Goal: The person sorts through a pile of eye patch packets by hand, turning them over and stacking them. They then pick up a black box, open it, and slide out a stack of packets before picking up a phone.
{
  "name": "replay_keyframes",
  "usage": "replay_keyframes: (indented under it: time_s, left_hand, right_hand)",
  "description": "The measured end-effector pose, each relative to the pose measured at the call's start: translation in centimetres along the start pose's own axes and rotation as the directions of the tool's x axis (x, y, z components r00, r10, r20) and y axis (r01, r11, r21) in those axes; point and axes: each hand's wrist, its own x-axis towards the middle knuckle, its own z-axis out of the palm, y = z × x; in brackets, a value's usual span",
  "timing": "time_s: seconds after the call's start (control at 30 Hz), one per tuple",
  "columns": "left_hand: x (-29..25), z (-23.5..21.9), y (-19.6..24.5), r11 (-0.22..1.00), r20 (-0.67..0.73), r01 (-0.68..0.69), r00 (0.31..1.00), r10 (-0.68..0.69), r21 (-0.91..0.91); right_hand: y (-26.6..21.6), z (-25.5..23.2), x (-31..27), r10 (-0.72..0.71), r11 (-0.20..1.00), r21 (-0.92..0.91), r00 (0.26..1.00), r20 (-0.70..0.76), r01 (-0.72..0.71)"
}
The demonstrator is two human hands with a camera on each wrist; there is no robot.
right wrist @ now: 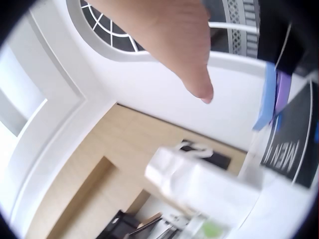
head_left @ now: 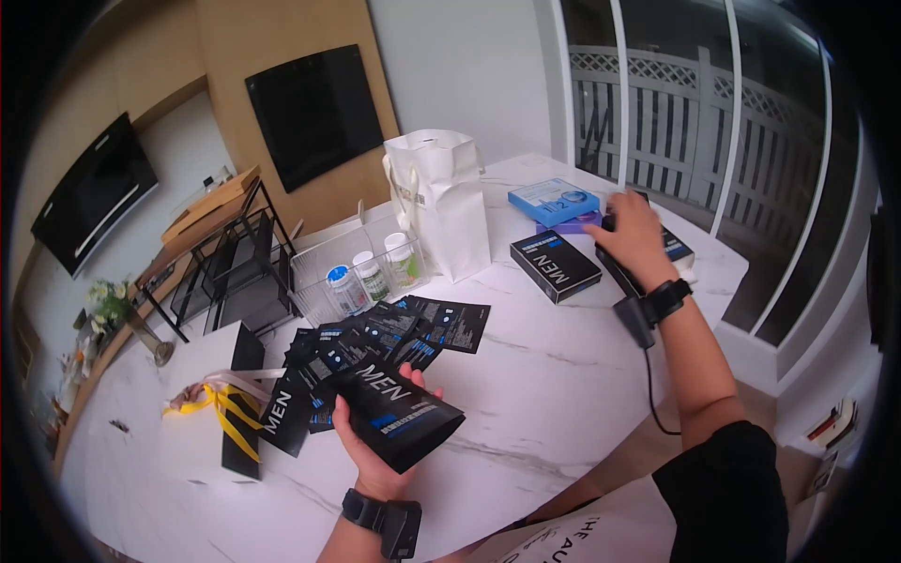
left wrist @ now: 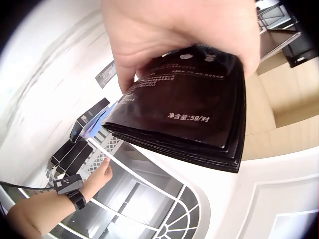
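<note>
In the head view my left hand (head_left: 380, 460) holds a stack of black MEN sachets (head_left: 399, 413), thumb on one side and fingers on the other. The left wrist view shows the stacked edges of these sachets (left wrist: 174, 114) below the palm. More black sachets (head_left: 375, 338) lie spread behind that hand. My right hand (head_left: 636, 239) is over a black box (head_left: 621, 272) at the right, thumb and fingers apart; whether it touches the box is unclear. In the right wrist view this hand (right wrist: 172, 42) has a digit extended. Beside it lies a black MEN box (head_left: 556, 266).
Blue (head_left: 554, 200) and purple (head_left: 568, 223) boxes lie behind the MEN box. A white paper bag (head_left: 441, 206) stands next to a clear bin (head_left: 319, 258) with several bottles. At the left are a white box (head_left: 202, 422) with ribbons and a black rack (head_left: 249, 272).
</note>
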Motion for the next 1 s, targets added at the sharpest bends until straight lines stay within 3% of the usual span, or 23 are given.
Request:
replay_keyframes:
  time_s: [0.07, 0.13, 0.17, 0.43, 0.5, 0.57, 0.63, 0.77, 0.83, 0.87, 0.9, 0.97, 1.0]
  left_hand:
    - [0.0, -0.6, 0.0, 0.999, 0.06, 0.035, 0.998, -0.035, 0.001]
    - [0.1, -0.6, 0.0, 0.999, 0.073, 0.035, 0.997, -0.034, -0.014]
    - [0.1, -0.7, 0.0, 0.999, 0.083, 0.052, 0.995, -0.051, -0.008]
    - [0.2, -0.5, 0.2, 0.999, 0.042, 0.035, 0.999, -0.036, 0.01]
    - [0.2, -0.6, 0.3, 0.998, 0.064, 0.032, 0.997, -0.035, 0.047]
    - [0.2, -0.4, 0.2, 0.999, 0.058, 0.031, 0.998, -0.033, 0.038]
    - [0.1, -0.5, 0.2, 0.999, 0.05, 0.035, 0.998, -0.037, 0.034]
    - [0.1, -0.8, 0.4, 0.998, 0.114, 0.058, 0.992, -0.06, 0.024]
    - [0.2, -0.9, 0.5, 0.998, 0.114, 0.051, 0.992, -0.054, 0.022]
    - [0.2, -0.9, 0.6, 0.999, 0.131, 0.048, 0.99, -0.05, 0.018]
    - [0.2, -0.9, 0.7, 0.999, 0.145, 0.048, 0.988, -0.05, 0.017]
    - [0.0, -0.1, 0.5, 1.0, 0.097, 0.018, 0.995, -0.017, -0.011]
    - [-0.1, 0.3, 0.4, 0.999, 0.054, -0.016, 0.998, 0.018, -0.041]
  right_hand:
    - [2.3, -0.7, 0.0, 0.253, 0.966, -0.107, 0.939, 0.233, -0.234]
    - [4.2, -0.1, 0.1, 0.4, 0.914, -0.267, 0.788, 0.469, -0.305]
    - [4.9, 0.3, -0.4, 0.363, 0.922, -0.304, 0.808, 0.464, -0.239]
    - [5.6, -0.9, 0.6, 0.364, 0.92, -0.335, 0.762, 0.536, -0.204]
    - [6.2, -1.0, 0.9, 0.345, 0.938, -0.216, 0.696, 0.629, -0.27]
    - [5.9, -1.4, 1.2, 0.36, 0.933, -0.248, 0.691, 0.627, -0.26]
    - [6.1, -1.0, 1.0, 0.421, 0.899, -0.334, 0.768, 0.483, -0.283]
    - [4.8, -2.5, 0.1, 0.405, 0.903, -0.311, 0.834, 0.376, -0.298]
    - [2.0, -4.8, -1.2, 0.14, 0.983, -0.148, 0.969, 0.205, -0.11]
    - [0.6, -5.6, -2.0, -0.011, 1.0, -0.004, 0.979, 0.202, 0.012]
    - [-0.9, -6.3, -3.1, -0.156, 0.981, 0.139, 0.971, 0.179, 0.132]
    - [-4.3, -7.4, -5.8, -0.405, 0.884, 0.356, 0.877, 0.258, 0.303]
    - [-6.2, -8.0, -7.4, -0.479, 0.831, 0.457, 0.827, 0.295, 0.319]
